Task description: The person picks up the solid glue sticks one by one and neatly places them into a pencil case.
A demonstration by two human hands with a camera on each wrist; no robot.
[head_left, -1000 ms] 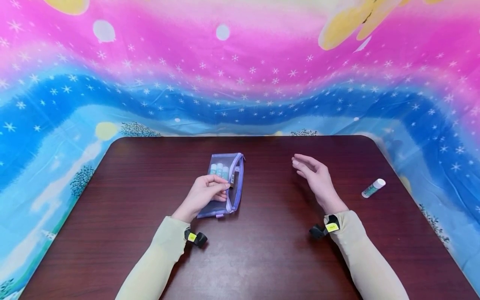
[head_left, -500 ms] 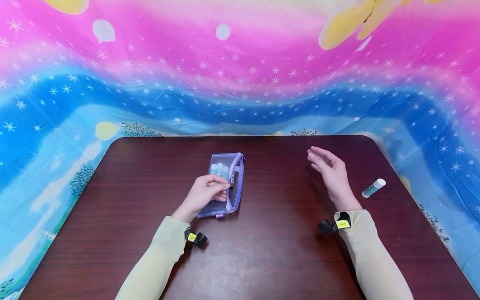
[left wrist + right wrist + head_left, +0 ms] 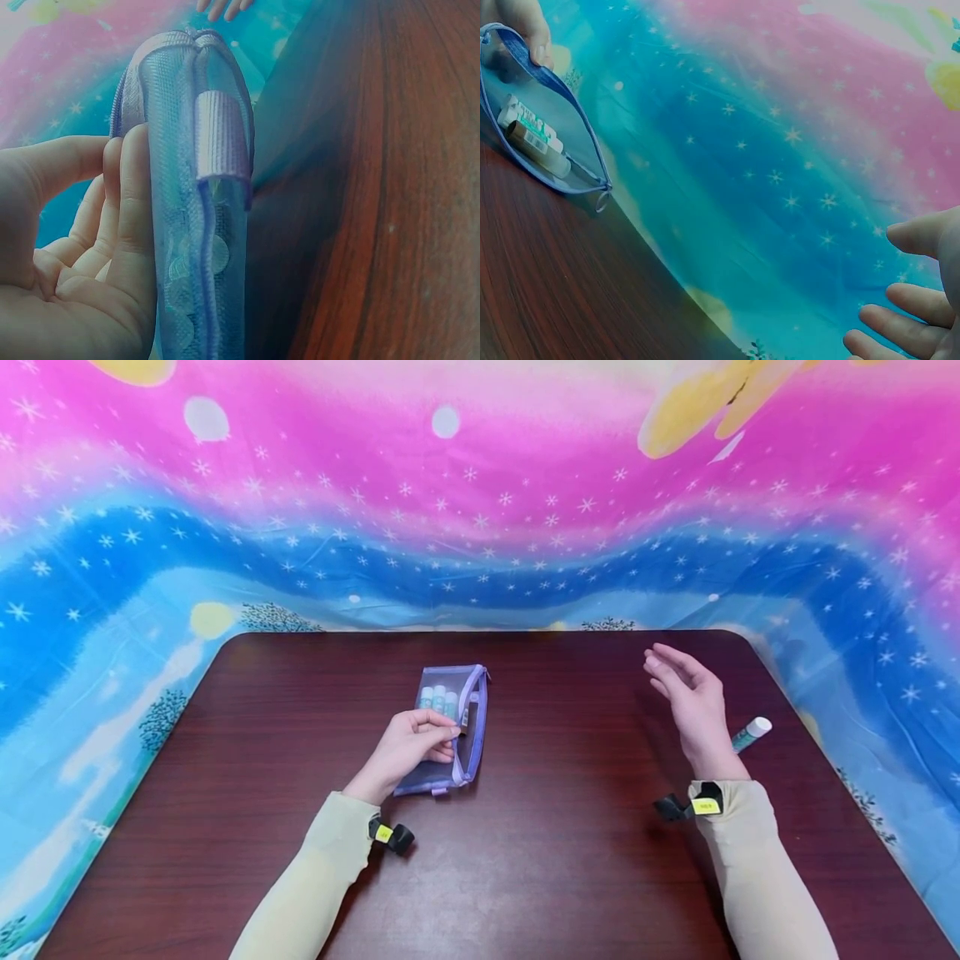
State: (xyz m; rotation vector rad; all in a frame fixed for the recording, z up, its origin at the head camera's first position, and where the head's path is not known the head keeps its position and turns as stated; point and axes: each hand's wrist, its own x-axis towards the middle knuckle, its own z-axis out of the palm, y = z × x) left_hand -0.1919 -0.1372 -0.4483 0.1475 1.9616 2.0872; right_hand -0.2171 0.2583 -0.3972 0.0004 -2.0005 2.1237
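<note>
My left hand (image 3: 412, 743) pinches the near-side opening edge of a purple mesh zipper pouch (image 3: 174, 105) between thumb and fingers. The pouch's mouth gapes to the right in the head view. Through the mesh show several white-capped glue sticks (image 3: 439, 700). Inside the mouth, the right wrist view shows a stick with a brown end and barcode (image 3: 536, 146) beside a white-and-green one (image 3: 531, 120). My right hand (image 3: 693, 706) is in the air over the right of the table, fingers loosely extended, holding nothing. Another glue stick (image 3: 752, 735) lies just right of it, partly hidden by the wrist.
The dark red wooden table (image 3: 555, 860) has rounded far corners. A pink and blue patterned cloth (image 3: 480, 527) hangs behind and along both sides. Each wrist wears a black strap mount, such as the right wrist strap (image 3: 678, 807).
My right hand has moved right and slightly away from me, now partly covering the loose glue stick. The left hand and pouch have stayed in place.
</note>
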